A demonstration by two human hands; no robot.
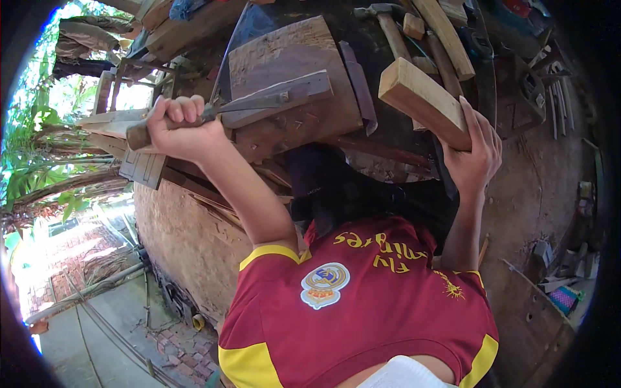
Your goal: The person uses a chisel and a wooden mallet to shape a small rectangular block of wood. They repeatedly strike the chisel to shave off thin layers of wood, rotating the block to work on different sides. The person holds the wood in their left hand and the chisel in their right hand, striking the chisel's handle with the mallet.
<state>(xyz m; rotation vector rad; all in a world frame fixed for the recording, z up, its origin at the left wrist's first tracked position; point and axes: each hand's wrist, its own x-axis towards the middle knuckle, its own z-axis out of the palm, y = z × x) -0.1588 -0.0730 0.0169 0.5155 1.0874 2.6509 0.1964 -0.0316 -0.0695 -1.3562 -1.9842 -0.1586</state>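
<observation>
My left hand is closed round the wooden handle of a chisel, whose blade points right. The blade lies over a narrow dark strip of wood, and from above I cannot tell whether its tip touches the wood. That strip rests on a broad wooden board on the workbench. Raised to the right of the board, my right hand grips a thick rectangular wooden block by its near end, tilted up to the left.
Beyond the block lie a hammer and a curved length of wood. A brownish folded strip sits along the board's right edge. Wood pieces stick out at the left. Rods and other tools stand at the far right.
</observation>
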